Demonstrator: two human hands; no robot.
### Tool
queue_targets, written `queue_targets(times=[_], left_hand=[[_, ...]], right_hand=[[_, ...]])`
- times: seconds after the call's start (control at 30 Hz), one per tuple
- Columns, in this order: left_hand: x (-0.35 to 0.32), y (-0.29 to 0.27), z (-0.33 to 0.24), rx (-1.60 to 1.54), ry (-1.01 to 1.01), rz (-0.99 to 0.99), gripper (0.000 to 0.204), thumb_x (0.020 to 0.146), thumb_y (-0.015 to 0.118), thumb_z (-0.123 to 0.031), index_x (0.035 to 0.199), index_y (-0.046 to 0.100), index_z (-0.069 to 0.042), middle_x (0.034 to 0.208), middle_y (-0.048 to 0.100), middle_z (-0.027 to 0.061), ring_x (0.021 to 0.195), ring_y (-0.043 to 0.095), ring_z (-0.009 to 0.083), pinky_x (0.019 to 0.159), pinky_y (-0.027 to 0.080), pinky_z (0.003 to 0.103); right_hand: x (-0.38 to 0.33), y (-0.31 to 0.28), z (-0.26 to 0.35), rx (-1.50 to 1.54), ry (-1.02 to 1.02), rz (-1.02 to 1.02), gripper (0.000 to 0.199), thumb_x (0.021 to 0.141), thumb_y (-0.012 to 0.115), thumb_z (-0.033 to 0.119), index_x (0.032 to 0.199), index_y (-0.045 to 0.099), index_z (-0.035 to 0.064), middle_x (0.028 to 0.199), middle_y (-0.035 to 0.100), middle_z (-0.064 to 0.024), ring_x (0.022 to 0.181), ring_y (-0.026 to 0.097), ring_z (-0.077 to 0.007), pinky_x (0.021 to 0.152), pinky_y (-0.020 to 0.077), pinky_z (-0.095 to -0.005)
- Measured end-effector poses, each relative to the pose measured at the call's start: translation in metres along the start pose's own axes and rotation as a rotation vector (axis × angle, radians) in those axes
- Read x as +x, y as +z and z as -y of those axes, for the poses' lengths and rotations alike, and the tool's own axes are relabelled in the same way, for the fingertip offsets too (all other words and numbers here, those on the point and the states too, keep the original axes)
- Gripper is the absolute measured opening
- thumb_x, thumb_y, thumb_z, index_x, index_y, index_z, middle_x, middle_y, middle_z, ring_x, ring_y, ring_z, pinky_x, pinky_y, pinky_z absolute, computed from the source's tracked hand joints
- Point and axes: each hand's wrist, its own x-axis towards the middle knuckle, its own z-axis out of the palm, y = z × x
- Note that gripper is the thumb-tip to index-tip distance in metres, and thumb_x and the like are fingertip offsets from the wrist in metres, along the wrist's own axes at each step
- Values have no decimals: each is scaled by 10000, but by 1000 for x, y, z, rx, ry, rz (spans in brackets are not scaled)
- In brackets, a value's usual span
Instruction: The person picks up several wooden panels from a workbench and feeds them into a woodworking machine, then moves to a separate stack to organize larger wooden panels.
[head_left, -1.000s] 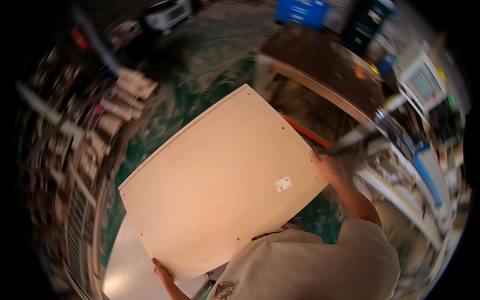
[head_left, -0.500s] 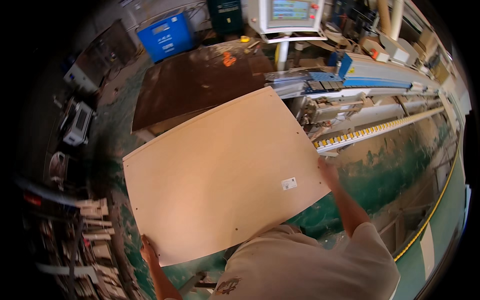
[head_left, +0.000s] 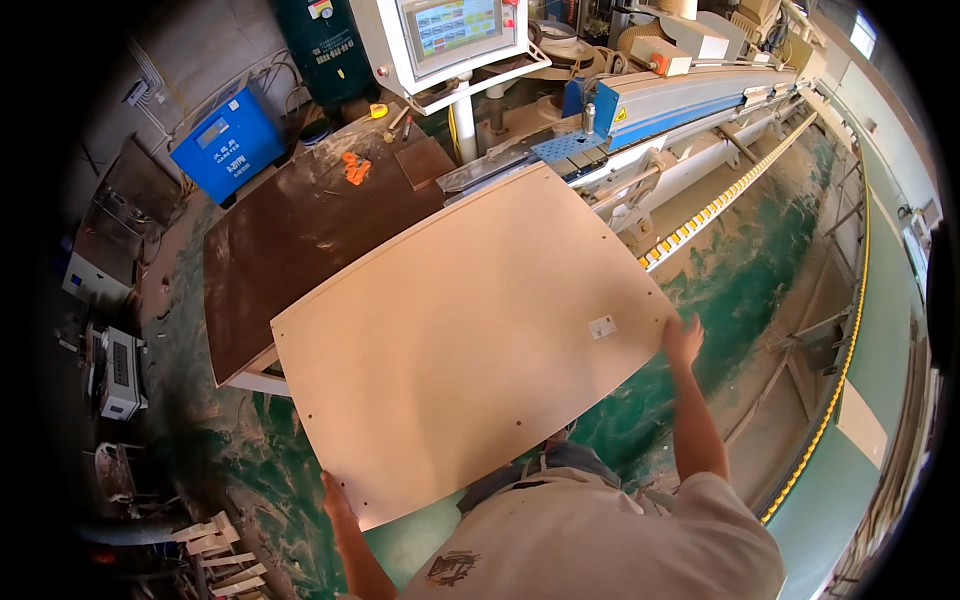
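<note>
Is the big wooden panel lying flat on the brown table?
No, both hands, left hand and right hand, hold the panel by its edges.

A woodworking shop is seen from above, with a long blue-and-white machine (head_left: pixel 690 100) stretched along the far side, fitted with a yellow-marked rail (head_left: pixel 720 200) and a control screen (head_left: pixel 450 30) mounted on a white post. A dark brown worktable (head_left: pixel 290 240) is set beside it, with small orange tools (head_left: pixel 355 167) left on top. A large pale board (head_left: pixel 470 340) (drilled with small holes near its edges) is held over the green floor (head_left: pixel 740 290), which is streaked with sawdust. A blue box-shaped unit (head_left: pixel 228 143) is parked near the wall, and cut strips of wood (head_left: pixel 215 555) are piled at the lower left.
</note>
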Motion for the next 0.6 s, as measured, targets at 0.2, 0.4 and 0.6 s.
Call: queue_targets(times=[0.2,0.4,0.6], left_hand=[[-23,35,-2,-160,48,221,694,1000,524,-538,1401,500,28,1355,591,126,1188,604,266,1005,494,398],[-27,71,-6,-141,-44,270,672,1009,497,-543,1425,481,-15,1400,566,130,1241,575,283,1036,473,435],[1,77,-4,-80,-63,247,710,1012,448,-587,1447,452,-25,1430,541,126,1274,552,297,1056,454,446]], right_hand=[[-21,-5,74,1084,566,525,612,952,659,406,1395,449,40,1287,597,-120,1161,594,-261,885,541,-410],[18,21,73,1256,573,310,573,962,669,319,1390,435,19,1325,574,-133,1150,597,-261,924,524,-398],[32,48,80,1334,570,230,585,954,682,283,1401,418,13,1334,564,-147,1161,587,-269,950,507,-391]])
